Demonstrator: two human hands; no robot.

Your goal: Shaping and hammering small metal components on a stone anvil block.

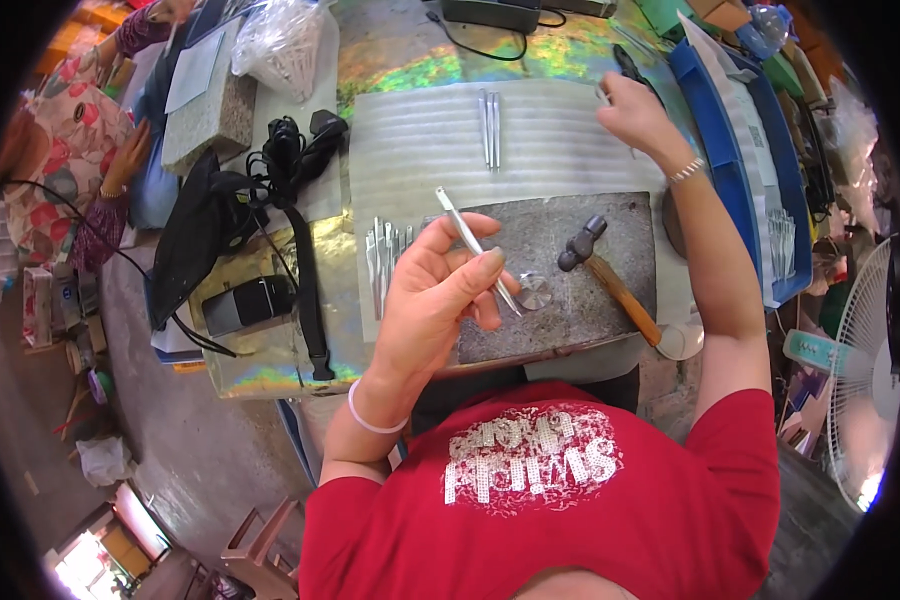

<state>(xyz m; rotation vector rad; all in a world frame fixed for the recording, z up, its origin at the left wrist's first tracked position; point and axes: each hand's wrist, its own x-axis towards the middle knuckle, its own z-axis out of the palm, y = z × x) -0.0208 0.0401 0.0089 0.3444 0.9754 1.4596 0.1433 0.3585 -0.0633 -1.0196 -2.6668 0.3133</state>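
My left hand [435,280] pinches slim silver tweezers [464,227] between thumb and fingers, held at a slant above the grey stone slab [610,330]. Behind the fingertips, a small round metal disc [535,291] lies on the slab. A hammer [610,280] with a wooden handle rests to its right. My right hand [635,110] is reached out to the far right of the white foam sheet [410,130], fingers closed. Something small and pale shows at its fingertips, too little to name. Beside it lies a dark-handled tool [627,64].
Several silver tweezers [489,130] lie on the foam, with another bunch [382,262] left of the slab. At left are a black bag with straps [205,220], a phone [248,305] and a stone block [210,125]. Blue trays [715,150] and a fan [865,380] stand right. Another person [80,130] sits left.
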